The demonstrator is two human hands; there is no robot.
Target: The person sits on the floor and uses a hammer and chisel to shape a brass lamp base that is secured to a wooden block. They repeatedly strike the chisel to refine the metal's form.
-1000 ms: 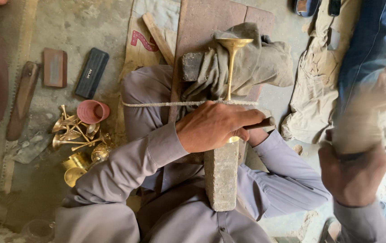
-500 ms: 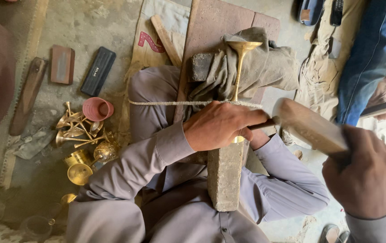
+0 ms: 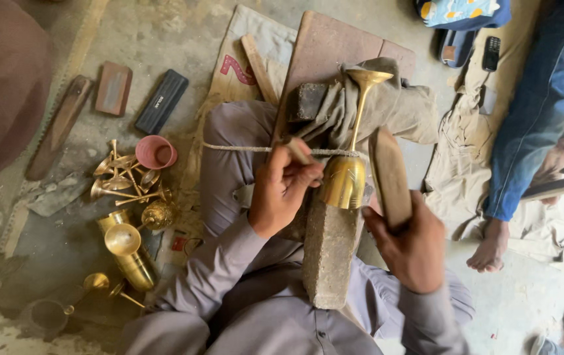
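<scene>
A brass goblet (image 3: 350, 164) lies on a grey stone block (image 3: 329, 250) across my lap, its foot resting on a folded cloth (image 3: 387, 105). A taut cord (image 3: 242, 148) crosses the goblet. My left hand (image 3: 283, 190) grips a thin wooden-handled tool (image 3: 299, 152) with its tip against the goblet's bowl. My right hand (image 3: 410, 246) holds a flat wooden mallet (image 3: 389, 174) upright just right of the goblet.
Several brass goblets and cups (image 3: 127, 217) and a pink cup (image 3: 156, 152) lie on the floor at left. Beside them are a black case (image 3: 162, 101) and wooden blocks (image 3: 113, 88). Another person's jeans leg and bare foot (image 3: 492, 250) are at right.
My right hand has swung the mallet in from the far right to beside the goblet. My left hand has shifted off the goblet's bowl, which now shows.
</scene>
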